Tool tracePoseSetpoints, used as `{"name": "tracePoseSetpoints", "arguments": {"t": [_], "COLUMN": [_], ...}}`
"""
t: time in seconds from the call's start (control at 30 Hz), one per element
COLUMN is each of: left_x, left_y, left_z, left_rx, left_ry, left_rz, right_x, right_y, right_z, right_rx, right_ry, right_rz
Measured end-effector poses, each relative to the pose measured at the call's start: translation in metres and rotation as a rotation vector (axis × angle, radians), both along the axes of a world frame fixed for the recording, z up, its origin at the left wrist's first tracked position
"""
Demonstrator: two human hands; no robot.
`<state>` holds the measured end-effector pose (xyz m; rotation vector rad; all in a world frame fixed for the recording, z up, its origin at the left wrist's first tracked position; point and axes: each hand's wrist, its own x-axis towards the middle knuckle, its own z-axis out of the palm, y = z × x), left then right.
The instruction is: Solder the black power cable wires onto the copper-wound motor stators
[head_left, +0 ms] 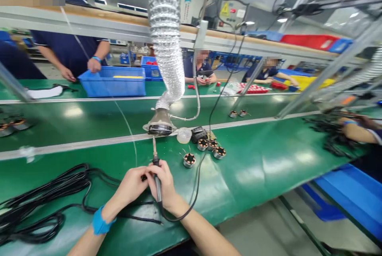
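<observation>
My right hand [164, 182] is closed around a soldering iron [158, 186], its tip pointing up and away toward the fume hood. Pressed against it, my left hand [133, 186] pinches something small and dark, mostly hidden by the fingers. A blue band circles my left wrist. Beside my left forearm lies a bundle of black cables [59, 188] on the green bench. To the right of my hands stands a motor stator [189, 160] with copper windings, and behind it are more stators [219, 152] grouped together.
A silver exhaust duct [164, 29] hangs down to a fume hood [160, 122] just beyond the iron. A small translucent tub [184, 135] and a black block [199, 133] sit near the rail. Co-workers sit across the line behind a blue bin [115, 85]; another person's arm [358, 132] is at far right.
</observation>
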<state>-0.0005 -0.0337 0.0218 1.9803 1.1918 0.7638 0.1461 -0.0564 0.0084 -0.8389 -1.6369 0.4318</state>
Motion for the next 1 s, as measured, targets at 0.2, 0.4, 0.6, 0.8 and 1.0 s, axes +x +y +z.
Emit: {"name": "tracePoseSetpoints", "arguments": {"t": [0.2,0.4,0.6,0.8,1.0], "left_x": [-0.006,-0.013,-0.008,-0.002,0.004], "left_y": [0.005,0.011,0.016,0.025,0.029], "left_z": [0.008,0.015,0.0,-0.026,-0.034], "left_rx": [-0.177,-0.239,-0.312,-0.204,-0.177], "left_ry": [-0.035,-0.078,-0.249,-0.388,-0.412], "left_rz": [-0.073,-0.067,0.041,0.346,0.43], "right_x": [0.011,0.019,0.018,0.024,0.036], "right_y": [0.001,0.005,0.008,0.015,0.011], "right_z": [-0.001,-0.013,-0.021,-0.02,-0.017], "right_rx": [-0.147,-0.267,-0.247,-0.199,-0.293], "right_ry": [0.138,0.245,0.182,0.182,0.259], "right_rz": [-0.055,0.046,0.05,-0.09,-0.094]}}
